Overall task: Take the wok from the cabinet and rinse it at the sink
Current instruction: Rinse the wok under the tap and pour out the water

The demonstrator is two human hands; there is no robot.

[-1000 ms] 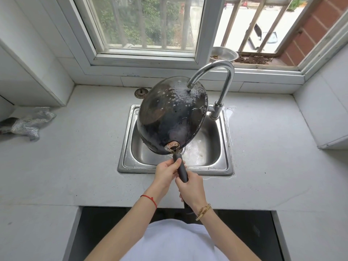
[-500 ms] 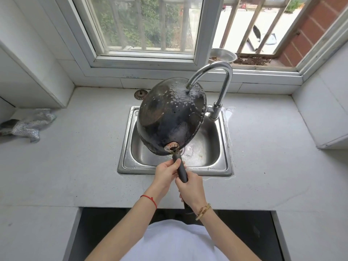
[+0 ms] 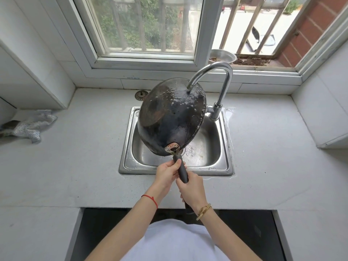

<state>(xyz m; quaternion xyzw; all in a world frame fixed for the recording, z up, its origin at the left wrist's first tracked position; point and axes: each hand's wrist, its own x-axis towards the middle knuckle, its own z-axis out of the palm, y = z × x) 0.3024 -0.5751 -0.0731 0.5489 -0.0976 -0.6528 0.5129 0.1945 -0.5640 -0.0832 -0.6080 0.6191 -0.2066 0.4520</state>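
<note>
The black wok [image 3: 172, 117] is tilted over the steel sink [image 3: 225, 166], its dark wet underside turned toward me. Water from the curved tap [image 3: 224, 80] lands on the wok's upper part and beads on it. Both hands grip the wok's black handle [image 3: 182, 170]: my left hand [image 3: 166, 175] higher up near the pan, my right hand [image 3: 192, 189] just below it. The wok's inside is hidden from view.
A crumpled grey cloth [image 3: 30, 125] lies on the counter at far left. A round sink strainer [image 3: 140, 95] sits behind the basin. A metal bowl [image 3: 223, 56] stands on the window sill. White walls flank the counter; a dark opening is below me.
The wok has barely shifted under the running tap. Both hands keep the same grip on the handle.
</note>
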